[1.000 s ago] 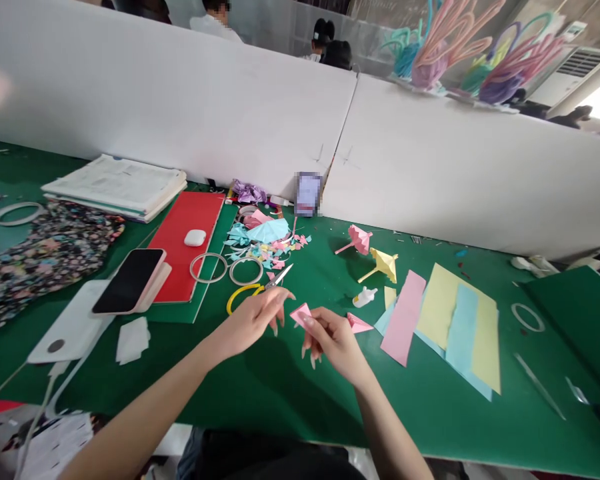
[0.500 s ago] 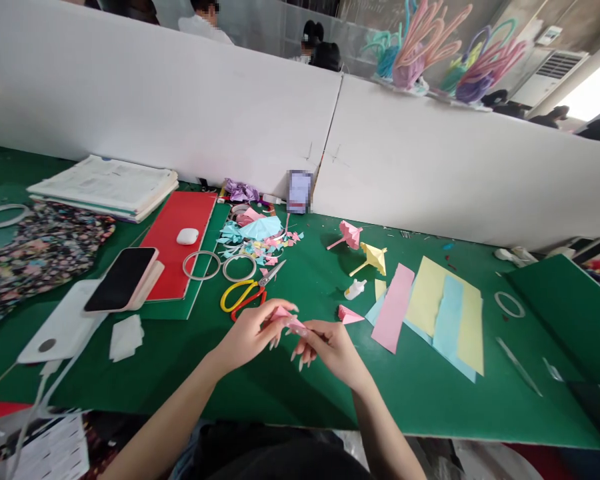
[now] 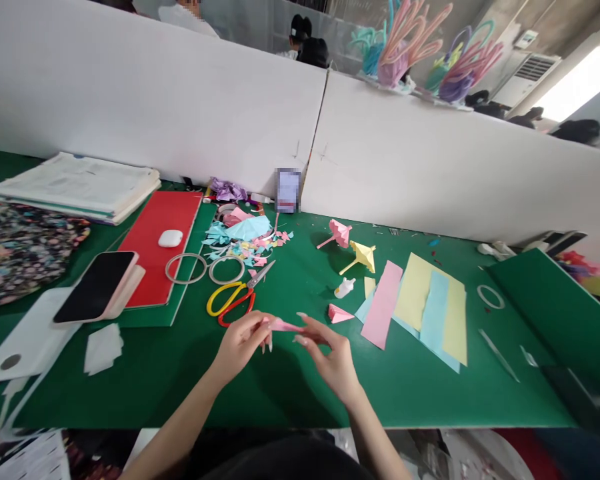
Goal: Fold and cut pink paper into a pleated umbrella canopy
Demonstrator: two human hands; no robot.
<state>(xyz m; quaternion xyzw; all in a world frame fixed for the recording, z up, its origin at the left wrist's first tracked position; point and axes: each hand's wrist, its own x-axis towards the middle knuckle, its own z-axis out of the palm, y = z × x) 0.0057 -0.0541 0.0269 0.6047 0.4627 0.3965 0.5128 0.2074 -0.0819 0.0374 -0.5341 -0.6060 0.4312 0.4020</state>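
Observation:
My left hand (image 3: 243, 343) is closed in a pinch on a narrow folded piece of pink paper (image 3: 286, 326), which points to the right. The paper's free end reaches between the thumb and fingers of my right hand (image 3: 334, 353); these are spread apart, and whether they touch it I cannot tell. To the right lies a pink folded paper cone (image 3: 339, 313). Beyond it are a small white bottle (image 3: 345, 287), a yellow paper umbrella (image 3: 363, 257) and a pink paper umbrella (image 3: 340, 233). Scissors (image 3: 237, 293) with yellow and red handles lie just past my left hand.
Paper sheets (image 3: 405, 300) lie at right, near a craft knife-like tool (image 3: 499, 355) and a tape ring (image 3: 491, 297). Paper scraps (image 3: 250, 240), tape rings (image 3: 227, 269), a red folder (image 3: 155, 267) and a phone (image 3: 97, 287) are at left. A white partition (image 3: 405, 153) borders the back.
My right hand's fingers have spread and shifted from pinching the pink paper. The paper now lies flatter between my hands. The view has turned slightly right.

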